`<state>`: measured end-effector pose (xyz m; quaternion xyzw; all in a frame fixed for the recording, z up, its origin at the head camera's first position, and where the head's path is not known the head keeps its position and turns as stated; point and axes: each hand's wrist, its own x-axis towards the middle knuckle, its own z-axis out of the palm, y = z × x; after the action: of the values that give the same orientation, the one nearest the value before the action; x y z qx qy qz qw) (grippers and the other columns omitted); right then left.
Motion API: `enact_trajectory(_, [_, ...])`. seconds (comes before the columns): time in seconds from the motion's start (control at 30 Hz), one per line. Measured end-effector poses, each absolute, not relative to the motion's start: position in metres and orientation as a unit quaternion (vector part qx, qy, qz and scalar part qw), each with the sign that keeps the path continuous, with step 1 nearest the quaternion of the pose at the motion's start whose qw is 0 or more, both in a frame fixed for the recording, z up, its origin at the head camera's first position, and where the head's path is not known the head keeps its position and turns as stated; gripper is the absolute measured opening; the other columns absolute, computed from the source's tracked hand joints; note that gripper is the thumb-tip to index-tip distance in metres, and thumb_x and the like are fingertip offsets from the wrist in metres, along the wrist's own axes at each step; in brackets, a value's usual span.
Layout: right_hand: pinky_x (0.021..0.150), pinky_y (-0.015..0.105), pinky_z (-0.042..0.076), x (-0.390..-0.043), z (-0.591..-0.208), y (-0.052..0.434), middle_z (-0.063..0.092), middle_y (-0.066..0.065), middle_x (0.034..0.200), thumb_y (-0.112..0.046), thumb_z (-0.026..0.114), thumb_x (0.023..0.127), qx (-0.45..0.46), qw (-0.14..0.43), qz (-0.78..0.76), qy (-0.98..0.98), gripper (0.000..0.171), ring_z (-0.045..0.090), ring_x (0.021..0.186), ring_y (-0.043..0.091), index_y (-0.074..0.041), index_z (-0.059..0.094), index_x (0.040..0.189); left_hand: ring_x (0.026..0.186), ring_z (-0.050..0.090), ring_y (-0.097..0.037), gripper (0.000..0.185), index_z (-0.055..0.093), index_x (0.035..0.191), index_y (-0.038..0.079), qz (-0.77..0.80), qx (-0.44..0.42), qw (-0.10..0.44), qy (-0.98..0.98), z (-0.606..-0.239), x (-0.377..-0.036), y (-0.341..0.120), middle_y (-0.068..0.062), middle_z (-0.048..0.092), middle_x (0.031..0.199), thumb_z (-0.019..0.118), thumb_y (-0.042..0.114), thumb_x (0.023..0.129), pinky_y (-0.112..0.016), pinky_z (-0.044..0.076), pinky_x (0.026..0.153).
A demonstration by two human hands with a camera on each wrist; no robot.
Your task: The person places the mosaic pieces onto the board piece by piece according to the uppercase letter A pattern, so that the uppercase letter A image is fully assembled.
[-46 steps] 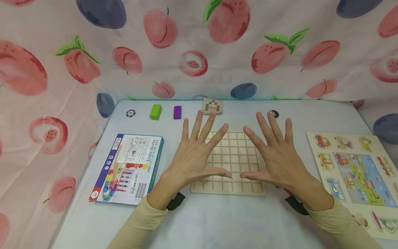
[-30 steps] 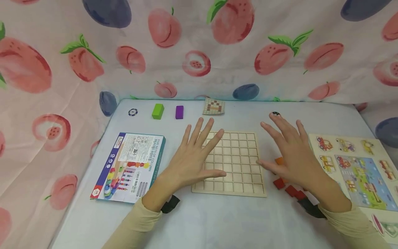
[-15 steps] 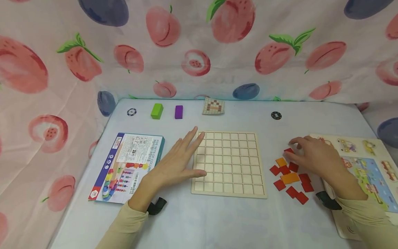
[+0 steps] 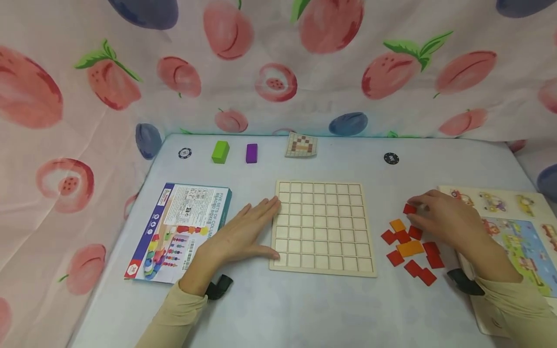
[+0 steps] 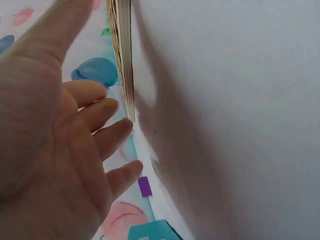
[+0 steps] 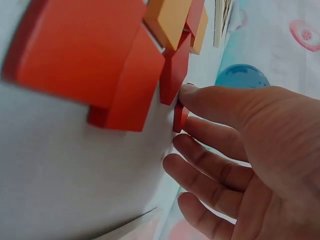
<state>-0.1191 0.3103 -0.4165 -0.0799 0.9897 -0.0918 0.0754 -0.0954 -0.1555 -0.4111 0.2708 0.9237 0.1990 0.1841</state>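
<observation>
A square wooden grid board [image 4: 322, 227] lies in the middle of the table in the head view, its cells bare. My left hand [image 4: 241, 234] lies at its left edge, fingers extended, fingertips and thumb tip right at the rim. In the left wrist view the fingers [image 5: 112, 140] reach toward the board's edge [image 5: 122, 55]. To the right of the board, my right hand [image 4: 448, 222] has thumb and index finger around a red square tile [image 4: 409, 209] at the far end of a loose group. Among that group are several red tiles [image 4: 395, 258] and a few orange tiles [image 4: 410, 248].
A boxed toy [image 4: 178, 232] lies on the left, a picture puzzle board [image 4: 518, 241] on the right. Along the back are a green block [image 4: 220, 152], a purple block [image 4: 251, 153], a pattern card [image 4: 301, 145], a blue-and-white chip [image 4: 184, 153] and a black chip [image 4: 391, 158].
Both hands, spread over the board before, have moved apart and down. The left now meets the board's left edge; the right has gone right to the tiles, its thumb and index finger closing on a red one.
</observation>
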Motion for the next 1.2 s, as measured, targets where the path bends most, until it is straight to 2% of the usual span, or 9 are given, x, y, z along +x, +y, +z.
enact_trajectory(0.23, [0.069,0.05,0.063,-0.119,-0.419,0.31,0.07,0.027,0.116,-0.024,0.085,0.088,-0.086,0.065,-0.092,0.99,0.039,0.068,0.093,0.035,-0.004,0.077,0.12,0.17,0.012,-0.026,0.122,0.019,0.171,0.011,0.188,0.262,0.209,0.923,-0.412,-0.095,-0.158,-0.004,0.011,0.182,0.087,0.056,0.081,-0.057,0.012,0.139])
enact_trajectory(0.5, [0.073,0.053,0.064,-0.125,-0.416,0.294,0.069,0.026,0.118,-0.032,0.083,0.092,-0.087,0.044,-0.112,0.989,0.044,0.066,0.098,0.037,-0.005,0.075,0.126,0.17,0.01,-0.027,0.12,0.019,0.171,0.012,0.182,0.267,0.211,0.923,-0.413,-0.096,-0.158,-0.003,0.01,0.182,0.087,0.056,0.083,-0.058,0.011,0.138])
enact_trajectory(0.57, [0.068,0.048,0.064,-0.129,-0.414,0.284,0.069,0.024,0.119,-0.033,0.082,0.093,-0.092,0.039,-0.12,0.988,0.044,0.067,0.099,0.037,-0.007,0.074,0.128,0.17,0.01,-0.027,0.12,0.018,0.171,0.012,0.181,0.266,0.211,0.923,-0.413,-0.096,-0.159,-0.003,0.01,0.182,0.087,0.056,0.083,-0.058,0.011,0.138])
enact_trajectory(0.7, [0.071,0.046,0.063,-0.138,-0.408,0.259,0.07,0.019,0.121,-0.033,0.08,0.096,-0.121,0.033,-0.14,0.982,0.043,0.068,0.103,0.034,-0.01,0.073,0.132,0.17,0.009,-0.027,0.121,0.018,0.172,0.012,0.182,0.266,0.214,0.922,-0.413,-0.096,-0.159,-0.004,0.009,0.182,0.087,0.056,0.083,-0.058,0.01,0.138])
enact_trajectory(0.8, [0.077,0.05,0.063,-0.149,-0.405,0.238,0.071,0.015,0.123,-0.03,0.078,0.097,-0.156,0.021,-0.157,0.975,0.04,0.069,0.106,0.032,-0.011,0.073,0.132,0.17,0.009,-0.028,0.121,0.019,0.171,0.012,0.182,0.264,0.213,0.923,-0.412,-0.096,-0.159,-0.004,0.01,0.182,0.087,0.056,0.082,-0.059,0.011,0.138])
enact_trajectory(0.87, [0.076,0.049,0.063,-0.156,-0.406,0.224,0.073,0.012,0.121,-0.028,0.078,0.098,-0.179,0.01,-0.167,0.97,0.037,0.071,0.104,0.029,-0.011,0.075,0.13,0.17,0.009,-0.028,0.121,0.019,0.171,0.012,0.181,0.264,0.214,0.923,-0.412,-0.096,-0.159,-0.004,0.01,0.182,0.088,0.056,0.082,-0.058,0.011,0.138])
enact_trajectory(1.2, [0.069,0.037,0.055,-0.184,-0.422,0.171,0.072,0.004,0.116,-0.028,0.074,0.1,-0.255,0.028,-0.176,0.95,0.028,0.064,0.088,0.017,-0.016,0.077,0.125,0.17,0.01,-0.026,0.121,0.022,0.171,0.012,0.17,0.261,0.216,0.925,-0.414,-0.097,-0.158,-0.004,0.01,0.182,0.088,0.058,0.081,-0.056,0.012,0.139])
